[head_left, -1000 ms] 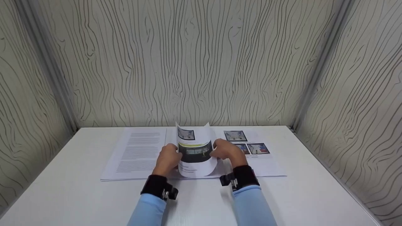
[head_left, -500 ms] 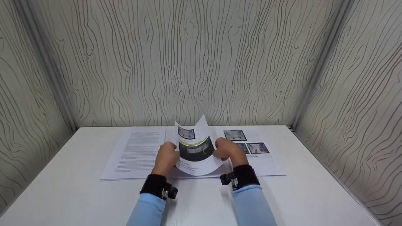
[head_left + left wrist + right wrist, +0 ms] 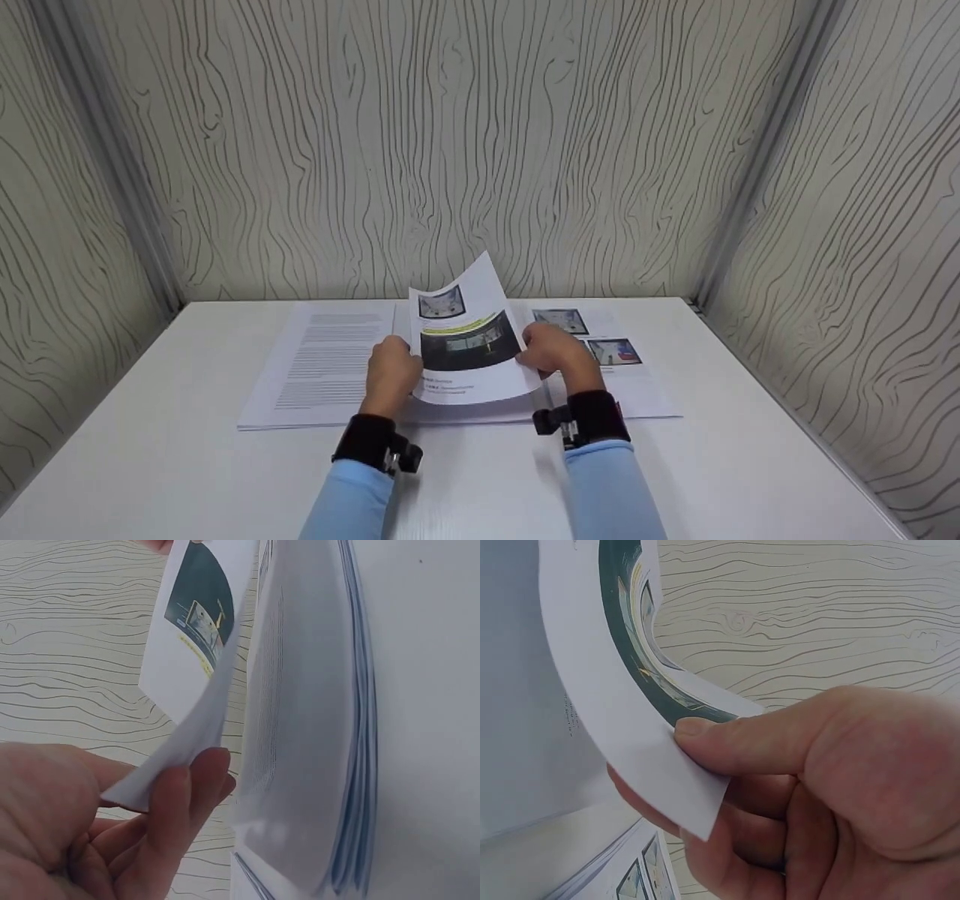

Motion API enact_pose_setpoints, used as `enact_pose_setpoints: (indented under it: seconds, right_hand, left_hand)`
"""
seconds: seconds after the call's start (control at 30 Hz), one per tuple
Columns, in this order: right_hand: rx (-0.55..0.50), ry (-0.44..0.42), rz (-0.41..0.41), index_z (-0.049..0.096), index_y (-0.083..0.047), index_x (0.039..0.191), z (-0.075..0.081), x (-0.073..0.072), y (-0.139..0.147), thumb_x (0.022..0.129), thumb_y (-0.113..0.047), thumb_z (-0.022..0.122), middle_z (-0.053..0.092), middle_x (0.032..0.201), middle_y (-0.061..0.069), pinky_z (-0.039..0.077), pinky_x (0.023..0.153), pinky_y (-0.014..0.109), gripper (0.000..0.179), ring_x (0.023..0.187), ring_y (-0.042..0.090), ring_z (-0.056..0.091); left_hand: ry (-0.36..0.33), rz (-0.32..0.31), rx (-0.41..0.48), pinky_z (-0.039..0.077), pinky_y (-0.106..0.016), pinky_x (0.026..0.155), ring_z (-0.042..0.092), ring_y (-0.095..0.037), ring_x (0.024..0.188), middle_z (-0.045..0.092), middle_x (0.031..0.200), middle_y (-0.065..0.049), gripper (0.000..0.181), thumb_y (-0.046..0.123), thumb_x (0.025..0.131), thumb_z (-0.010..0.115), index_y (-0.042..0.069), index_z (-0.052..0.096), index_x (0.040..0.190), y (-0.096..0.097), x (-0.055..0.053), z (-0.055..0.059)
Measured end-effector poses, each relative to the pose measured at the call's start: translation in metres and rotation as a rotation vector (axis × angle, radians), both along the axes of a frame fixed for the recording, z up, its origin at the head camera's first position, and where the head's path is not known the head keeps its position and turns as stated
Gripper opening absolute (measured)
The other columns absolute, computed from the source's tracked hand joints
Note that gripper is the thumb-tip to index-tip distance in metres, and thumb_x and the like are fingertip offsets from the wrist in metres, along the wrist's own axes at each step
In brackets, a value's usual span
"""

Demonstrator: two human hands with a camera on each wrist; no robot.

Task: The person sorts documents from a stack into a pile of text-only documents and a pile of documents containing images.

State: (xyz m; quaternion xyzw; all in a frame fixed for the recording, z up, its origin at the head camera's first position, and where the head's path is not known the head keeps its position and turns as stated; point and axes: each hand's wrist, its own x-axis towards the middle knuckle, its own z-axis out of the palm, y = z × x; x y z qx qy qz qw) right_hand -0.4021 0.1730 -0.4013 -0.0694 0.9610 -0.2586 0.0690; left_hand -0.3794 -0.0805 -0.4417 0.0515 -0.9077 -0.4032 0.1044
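A printed paper sheet (image 3: 472, 386) with a dark picture and a yellow stripe is held up and bowed over the middle paper stack (image 3: 510, 411). My left hand (image 3: 394, 373) pinches its left edge; in the left wrist view that sheet (image 3: 180, 727) runs between the thumb and the curled fingers (image 3: 169, 802). On the opposite edge my right hand (image 3: 559, 352) grips it, thumb on the printed side and fingers behind, as the right wrist view shows of the sheet (image 3: 637, 742). The sheet's far right corner points up toward the back wall.
To the left lies a stack of text pages (image 3: 330, 367). On the right is another stack with pictures (image 3: 645, 394), partly behind my right hand. All rest on a white table (image 3: 480, 480), closed in by wood-patterned walls (image 3: 480, 150).
The sheet has risen off the middle stack and opened out flatter, its far right corner going higher. My right hand has moved slightly right and my left hand slightly left, both keeping their grip.
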Motion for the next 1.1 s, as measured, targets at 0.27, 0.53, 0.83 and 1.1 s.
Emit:
enact_pose_setpoints:
  seconds: [0.27, 0.53, 0.83, 1.1]
  right_hand:
    - [-0.076, 0.001, -0.026, 0.063, 0.003, 0.102, 0.006, 0.001, 0.015, 0.088, -0.011, 0.062, 0.064, 0.088, 0.012, 0.055, 0.061, 0.035, 0.019, 0.070, 0.023, 0.065]
    - [-0.143, 0.049, -0.047, 0.067, -0.001, 0.102, 0.021, 0.009, 0.040, 0.092, -0.018, 0.064, 0.063, 0.081, 0.006, 0.048, 0.057, 0.030, 0.020, 0.065, 0.017, 0.058]
    - [-0.218, 0.108, -0.184, 0.054, 0.004, 0.133, 0.041, 0.031, 0.088, 0.098, -0.023, 0.056, 0.058, 0.130, 0.025, 0.051, 0.085, 0.045, 0.044, 0.109, 0.034, 0.059]
    - [-0.395, 0.056, -0.306, 0.044, 0.006, 0.141, 0.024, 0.048, 0.145, 0.100, -0.025, 0.053, 0.049, 0.137, 0.028, 0.047, 0.091, 0.044, 0.052, 0.115, 0.033, 0.054]
  left_hand:
    - [0.015, 0.002, 0.033, 0.051, -0.047, 0.089, 0.066, -0.035, 0.104, 0.068, 0.112, -0.024, 0.031, 0.006, 0.091, 0.060, -0.010, 0.066, 0.117, 0.006, -0.003, 0.004]
    - [0.053, -0.019, 0.105, 0.055, -0.039, 0.078, 0.069, -0.026, 0.095, 0.072, 0.105, -0.016, 0.034, 0.012, 0.094, 0.062, -0.004, 0.065, 0.124, 0.019, -0.001, 0.017]
    - [0.202, -0.061, 0.333, 0.055, -0.030, 0.057, 0.069, -0.018, 0.073, 0.073, 0.091, -0.012, 0.032, 0.011, 0.092, 0.065, -0.001, 0.067, 0.122, 0.076, 0.011, 0.029]
    - [0.072, -0.226, 0.498, 0.055, -0.027, 0.052, 0.067, -0.016, 0.066, 0.069, 0.088, -0.009, 0.042, 0.004, 0.092, 0.063, -0.003, 0.058, 0.134, 0.123, 0.026, 0.023]
